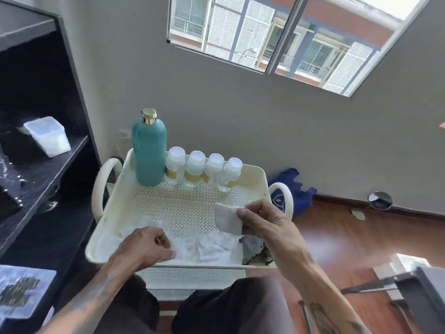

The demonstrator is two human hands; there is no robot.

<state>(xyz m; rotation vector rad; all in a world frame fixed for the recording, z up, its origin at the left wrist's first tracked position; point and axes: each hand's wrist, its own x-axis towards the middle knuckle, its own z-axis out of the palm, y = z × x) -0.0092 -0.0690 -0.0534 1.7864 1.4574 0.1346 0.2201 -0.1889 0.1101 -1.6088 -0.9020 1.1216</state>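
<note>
— Pinching what, that right hand [262, 224]?
— A folded white wipe [226, 219], clamped between thumb and fingertips. It sticks out leftward past the fingers, over the right half of the cream tray [258, 179].
— And the left hand [147, 244]?
— Fingers curled onto the crumpled tissues [209, 247] along the tray's near edge.
— Anything else?
— A teal bottle [149, 150] and four small capped bottles [196, 168] stand at the tray's far edge.

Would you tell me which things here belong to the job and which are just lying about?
In hand: folded white wipe in right hand; crumpled tissues gripped by left hand; cream tray.
Lying about: teal bottle; four small bottles; plastic box; blue bag.
</note>
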